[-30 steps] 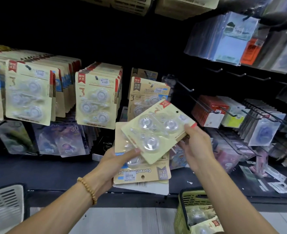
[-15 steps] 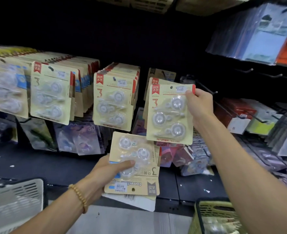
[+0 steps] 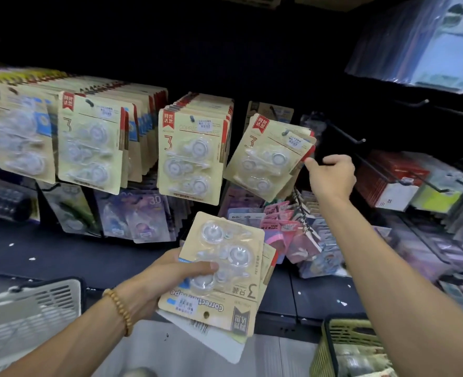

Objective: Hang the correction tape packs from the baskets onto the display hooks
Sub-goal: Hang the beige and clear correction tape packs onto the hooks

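The right hand (image 3: 331, 176), fingers loosely curled, touches the tilted pack (image 3: 268, 156) on its hook's right edge. The left hand (image 3: 176, 276) grips the stack (image 3: 219, 273) below, hang holes downward, nearer.

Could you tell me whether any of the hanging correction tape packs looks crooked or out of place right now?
Yes: the front pack on the rightmost filled hook hangs tilted, its lower edge swung left, unlike the straight neighbouring stack. The right hand is at its right edge.

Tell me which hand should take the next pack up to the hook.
Right, probably. The right hand sits by the tilted pack on the hook and grips nothing visible; the left hand grips the stack of packs, supplying it.
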Action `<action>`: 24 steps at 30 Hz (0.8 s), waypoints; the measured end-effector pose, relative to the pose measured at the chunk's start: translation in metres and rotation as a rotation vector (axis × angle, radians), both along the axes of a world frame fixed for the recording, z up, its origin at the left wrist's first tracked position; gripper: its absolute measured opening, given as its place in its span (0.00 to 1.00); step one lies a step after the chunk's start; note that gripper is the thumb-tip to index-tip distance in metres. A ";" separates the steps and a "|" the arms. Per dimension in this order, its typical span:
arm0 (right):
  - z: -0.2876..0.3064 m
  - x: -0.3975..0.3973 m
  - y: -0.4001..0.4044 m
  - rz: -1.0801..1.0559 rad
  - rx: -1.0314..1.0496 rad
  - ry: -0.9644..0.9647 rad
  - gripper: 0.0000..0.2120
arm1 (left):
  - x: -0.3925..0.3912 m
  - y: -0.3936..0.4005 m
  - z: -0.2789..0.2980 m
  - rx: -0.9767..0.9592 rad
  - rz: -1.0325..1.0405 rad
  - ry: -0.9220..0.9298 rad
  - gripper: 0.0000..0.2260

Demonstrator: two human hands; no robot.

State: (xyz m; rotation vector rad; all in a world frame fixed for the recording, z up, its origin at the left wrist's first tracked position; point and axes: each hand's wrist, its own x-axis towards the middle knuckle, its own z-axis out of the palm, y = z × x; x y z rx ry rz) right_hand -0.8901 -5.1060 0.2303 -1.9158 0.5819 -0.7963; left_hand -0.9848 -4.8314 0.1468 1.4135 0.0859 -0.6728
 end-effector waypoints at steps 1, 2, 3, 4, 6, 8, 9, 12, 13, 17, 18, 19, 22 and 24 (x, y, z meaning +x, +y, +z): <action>-0.005 -0.012 0.001 0.000 -0.032 -0.027 0.12 | 0.000 0.000 0.000 -0.013 -0.025 0.011 0.18; -0.011 -0.024 0.003 0.077 -0.078 -0.039 0.13 | 0.000 -0.001 0.001 -0.025 -0.049 0.015 0.19; -0.019 -0.036 0.006 0.245 -0.124 -0.008 0.15 | 0.000 -0.002 0.001 -0.030 -0.076 0.015 0.19; -0.026 -0.049 0.011 0.483 -0.153 0.102 0.16 | 0.000 -0.003 0.000 -0.030 -0.105 0.006 0.19; -0.040 -0.070 0.018 0.902 -0.189 0.461 0.26 | 0.000 -0.008 0.000 -0.012 -0.153 -0.014 0.18; -0.055 -0.075 0.018 1.064 -0.226 0.657 0.30 | 0.000 -0.013 -0.001 -0.008 -0.175 -0.022 0.20; -0.058 -0.078 0.017 1.087 -0.199 0.661 0.28 | 0.000 -0.016 -0.001 -0.007 -0.183 -0.023 0.21; -0.062 -0.082 0.008 0.982 -0.055 0.523 0.21 | 0.002 -0.020 -0.002 -0.068 -0.122 0.004 0.20; -0.063 -0.083 0.003 0.931 0.011 0.463 0.19 | 0.004 -0.021 -0.001 -0.127 -0.073 0.044 0.20; -0.061 -0.091 -0.004 0.670 0.384 0.187 0.21 | 0.017 -0.018 0.002 -0.495 0.100 0.037 0.30; -0.063 -0.090 -0.005 0.561 0.476 0.119 0.24 | 0.019 -0.019 0.003 -0.562 0.078 0.027 0.36; -0.064 -0.091 -0.004 0.470 0.541 0.071 0.25 | 0.018 -0.023 0.006 -0.590 0.036 0.025 0.41; -0.067 -0.097 0.008 0.404 0.645 0.060 0.27 | 0.014 -0.041 0.004 -0.543 0.040 -0.037 0.39; -0.064 -0.107 0.015 0.465 0.680 0.077 0.21 | 0.011 -0.053 0.006 -0.516 0.215 -0.114 0.27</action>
